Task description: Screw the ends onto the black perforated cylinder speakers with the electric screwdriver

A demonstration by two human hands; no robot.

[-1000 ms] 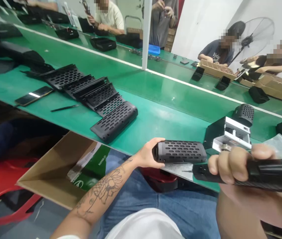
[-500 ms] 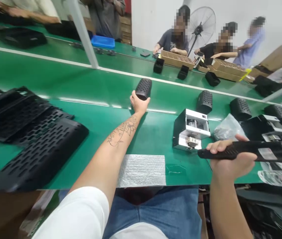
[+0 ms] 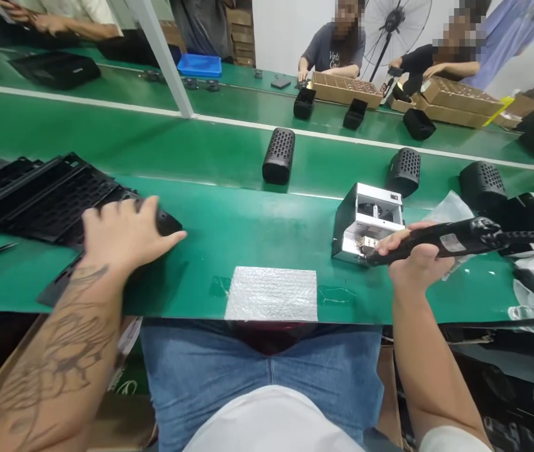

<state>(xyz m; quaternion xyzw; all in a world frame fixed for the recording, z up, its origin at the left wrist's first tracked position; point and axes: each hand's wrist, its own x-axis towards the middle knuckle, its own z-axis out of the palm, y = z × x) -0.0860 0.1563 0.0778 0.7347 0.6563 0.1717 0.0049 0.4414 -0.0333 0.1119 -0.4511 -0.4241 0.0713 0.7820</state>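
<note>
My left hand (image 3: 123,235) lies with fingers spread over a black perforated housing (image 3: 170,221) at the left of the bench; it hides most of that part. In my right hand (image 3: 413,263) is a black electric screwdriver (image 3: 441,242), held level with its cord running off to the right. Its tip is at the front of a white-and-black screw feeder (image 3: 371,220); I cannot tell whether it touches. A black perforated cover (image 3: 279,157) stands alone beyond the bench middle.
Stacked black perforated panels (image 3: 36,201) fill the left side. A silver foam pad (image 3: 271,294) lies at the front edge. More black covers (image 3: 404,171) stand behind the feeder, near a plastic bag (image 3: 450,207). A pale post (image 3: 163,59) rises ahead; co-workers sit across the line.
My left hand has let go of the black perforated cover and moved left and nearer, onto the housing. My right hand has brought the screwdriver tip to the screw feeder.
</note>
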